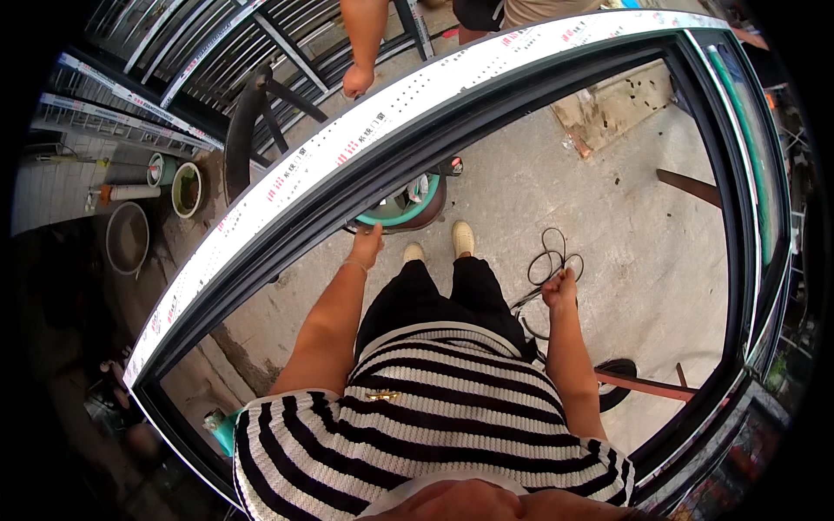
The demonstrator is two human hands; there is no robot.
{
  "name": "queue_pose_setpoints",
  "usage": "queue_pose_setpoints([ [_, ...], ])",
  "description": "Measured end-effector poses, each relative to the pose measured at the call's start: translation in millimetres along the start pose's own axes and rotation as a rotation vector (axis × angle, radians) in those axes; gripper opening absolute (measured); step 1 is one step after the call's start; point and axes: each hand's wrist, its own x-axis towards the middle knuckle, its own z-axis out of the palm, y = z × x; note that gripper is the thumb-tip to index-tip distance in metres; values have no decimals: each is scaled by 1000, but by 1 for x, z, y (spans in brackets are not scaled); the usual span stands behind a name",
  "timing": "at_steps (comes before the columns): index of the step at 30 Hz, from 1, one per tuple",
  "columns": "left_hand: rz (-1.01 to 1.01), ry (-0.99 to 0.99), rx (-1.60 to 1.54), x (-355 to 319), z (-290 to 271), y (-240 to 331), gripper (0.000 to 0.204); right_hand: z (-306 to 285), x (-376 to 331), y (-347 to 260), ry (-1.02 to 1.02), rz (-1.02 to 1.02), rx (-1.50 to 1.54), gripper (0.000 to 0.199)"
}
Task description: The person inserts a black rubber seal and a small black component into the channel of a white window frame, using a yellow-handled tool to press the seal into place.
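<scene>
A large window frame (347, 143) surrounds my body, with black inner profiles and printed white film along its outer face. My left hand (368, 245) is at the inner edge of its far-left side, fingers drawn together; whatever they pinch is hidden. My right hand (560, 289) is closed on a thin black strip (546, 267), which looks like rubber sealing strip. Loops of it hang by the hand and trail down beside my leg. Just beyond my left hand a green-rimmed tub (421, 208) is partly covered by the frame.
Another person's closed hand (358, 81) is at the frame's far outer edge. Metal racks (217, 61) stand at the far left, near buckets (186, 189) and a grey basin (128, 238). A stained board (612, 108) lies far right. A red-brown bar (647, 385) and black wheel (617, 386) are near right.
</scene>
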Motion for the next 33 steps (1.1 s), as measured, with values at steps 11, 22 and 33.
queue_pose_setpoints([
  [11,650,528,576,107,-59,-22,46,-55,36,40,49,-24,-98,39],
  [22,326,181,227,144,10,113,27,-106,32,55,140,-28,-117,39],
  [33,351,192,380,152,16,111,21,-137,47,69,116,13,-151,40],
])
